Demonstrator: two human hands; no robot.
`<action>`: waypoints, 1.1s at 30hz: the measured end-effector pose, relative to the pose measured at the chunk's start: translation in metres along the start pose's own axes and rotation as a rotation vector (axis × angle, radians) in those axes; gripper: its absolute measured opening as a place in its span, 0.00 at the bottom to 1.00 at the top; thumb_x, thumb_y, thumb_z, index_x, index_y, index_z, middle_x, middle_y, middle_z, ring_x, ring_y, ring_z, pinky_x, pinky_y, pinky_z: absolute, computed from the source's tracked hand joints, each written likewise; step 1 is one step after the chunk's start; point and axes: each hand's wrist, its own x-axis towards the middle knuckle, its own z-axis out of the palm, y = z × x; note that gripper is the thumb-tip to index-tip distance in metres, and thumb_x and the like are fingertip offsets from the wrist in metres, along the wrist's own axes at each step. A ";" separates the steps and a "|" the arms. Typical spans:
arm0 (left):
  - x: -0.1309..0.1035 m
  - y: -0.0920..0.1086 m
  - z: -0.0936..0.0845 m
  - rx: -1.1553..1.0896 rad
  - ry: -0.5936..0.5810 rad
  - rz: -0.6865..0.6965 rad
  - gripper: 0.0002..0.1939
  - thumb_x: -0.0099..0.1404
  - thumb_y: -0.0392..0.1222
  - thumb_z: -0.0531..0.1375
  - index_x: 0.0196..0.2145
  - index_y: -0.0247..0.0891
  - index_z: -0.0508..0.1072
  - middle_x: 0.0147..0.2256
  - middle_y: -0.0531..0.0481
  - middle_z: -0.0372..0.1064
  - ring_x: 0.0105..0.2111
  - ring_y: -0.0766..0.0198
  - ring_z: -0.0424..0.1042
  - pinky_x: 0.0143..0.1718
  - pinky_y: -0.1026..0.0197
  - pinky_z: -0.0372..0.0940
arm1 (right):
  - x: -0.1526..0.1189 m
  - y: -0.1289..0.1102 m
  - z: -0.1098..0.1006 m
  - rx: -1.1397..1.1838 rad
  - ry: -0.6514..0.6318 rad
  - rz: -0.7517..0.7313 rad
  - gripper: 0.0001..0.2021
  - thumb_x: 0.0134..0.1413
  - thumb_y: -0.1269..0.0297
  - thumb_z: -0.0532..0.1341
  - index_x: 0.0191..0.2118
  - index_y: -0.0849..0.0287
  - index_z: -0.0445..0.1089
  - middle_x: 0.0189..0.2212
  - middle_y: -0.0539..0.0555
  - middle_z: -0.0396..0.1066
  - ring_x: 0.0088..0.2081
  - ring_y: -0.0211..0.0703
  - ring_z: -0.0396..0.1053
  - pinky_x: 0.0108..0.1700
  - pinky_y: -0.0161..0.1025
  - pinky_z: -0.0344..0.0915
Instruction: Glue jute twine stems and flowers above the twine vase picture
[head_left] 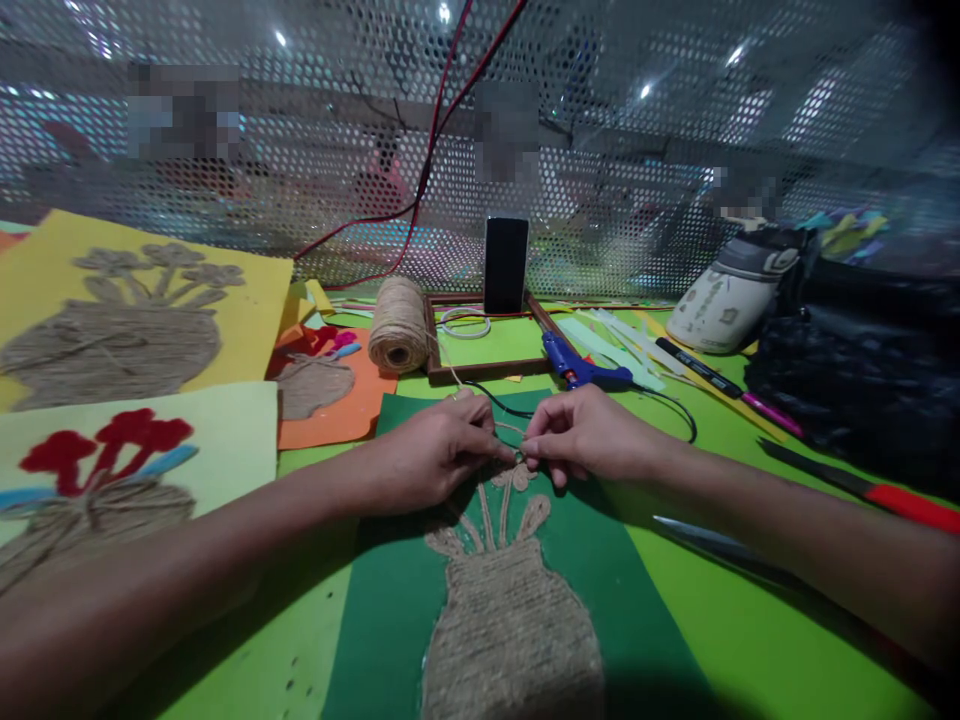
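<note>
On a dark green sheet (637, 610) lies a vase with stems and leaves made of twine (514, 620). My left hand (435, 450) is closed over the top of the flowers, its fingertips pinching the jute twine (510, 428). Close beside it, my right hand (592, 435) pinches the same strand between thumb and forefinger. A coiled twine flower (517, 475) shows just under the fingertips. From the twine spool (397, 325) a strand runs down toward my left hand. Part of the flowers is hidden behind my fingers.
Finished twine pictures on yellow (262, 300), orange (322, 430) and pale sheets (240, 440) lie left. A blue glue gun (581, 365), brown frame (487, 372) and upright phone (506, 265) stand behind. Right are a knife (817, 465), scissors (712, 540), marker (697, 368) and bottle (731, 290).
</note>
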 end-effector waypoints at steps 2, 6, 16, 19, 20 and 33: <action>0.000 0.000 0.001 0.018 -0.010 -0.002 0.16 0.70 0.37 0.51 0.46 0.42 0.77 0.33 0.47 0.63 0.36 0.62 0.62 0.35 0.62 0.59 | 0.000 0.000 0.000 0.000 -0.001 0.000 0.09 0.53 0.78 0.63 0.24 0.64 0.69 0.17 0.48 0.72 0.13 0.28 0.65 0.13 0.24 0.55; 0.000 0.001 0.002 0.050 -0.020 -0.004 0.17 0.71 0.38 0.50 0.46 0.42 0.78 0.33 0.47 0.62 0.36 0.61 0.61 0.35 0.62 0.59 | 0.000 0.000 0.000 0.000 0.002 -0.003 0.09 0.52 0.77 0.63 0.24 0.63 0.68 0.16 0.47 0.71 0.13 0.29 0.64 0.13 0.25 0.55; 0.000 0.006 0.001 0.116 -0.026 0.028 0.16 0.71 0.36 0.50 0.45 0.41 0.78 0.34 0.46 0.63 0.37 0.61 0.61 0.35 0.61 0.58 | 0.001 0.001 0.000 -0.093 0.032 -0.045 0.09 0.53 0.76 0.62 0.23 0.61 0.67 0.13 0.44 0.66 0.13 0.30 0.62 0.15 0.27 0.55; 0.000 0.005 0.000 0.060 -0.030 0.002 0.15 0.71 0.37 0.51 0.44 0.41 0.77 0.34 0.46 0.64 0.37 0.61 0.62 0.36 0.61 0.60 | 0.001 0.002 0.000 -0.131 0.060 -0.067 0.09 0.50 0.77 0.63 0.23 0.61 0.68 0.13 0.43 0.65 0.13 0.30 0.61 0.16 0.29 0.55; 0.001 0.005 -0.001 0.019 -0.030 -0.010 0.15 0.70 0.37 0.51 0.44 0.40 0.77 0.34 0.46 0.64 0.37 0.61 0.63 0.37 0.61 0.60 | 0.000 0.002 0.000 -0.143 0.066 -0.072 0.09 0.50 0.77 0.63 0.22 0.61 0.69 0.13 0.44 0.64 0.13 0.30 0.60 0.16 0.29 0.54; 0.002 0.007 0.003 0.050 -0.037 -0.003 0.15 0.71 0.38 0.51 0.47 0.40 0.76 0.34 0.46 0.65 0.36 0.61 0.63 0.36 0.62 0.60 | -0.001 0.000 0.001 -0.206 0.087 -0.047 0.07 0.49 0.74 0.63 0.23 0.62 0.71 0.13 0.45 0.63 0.12 0.29 0.56 0.15 0.30 0.50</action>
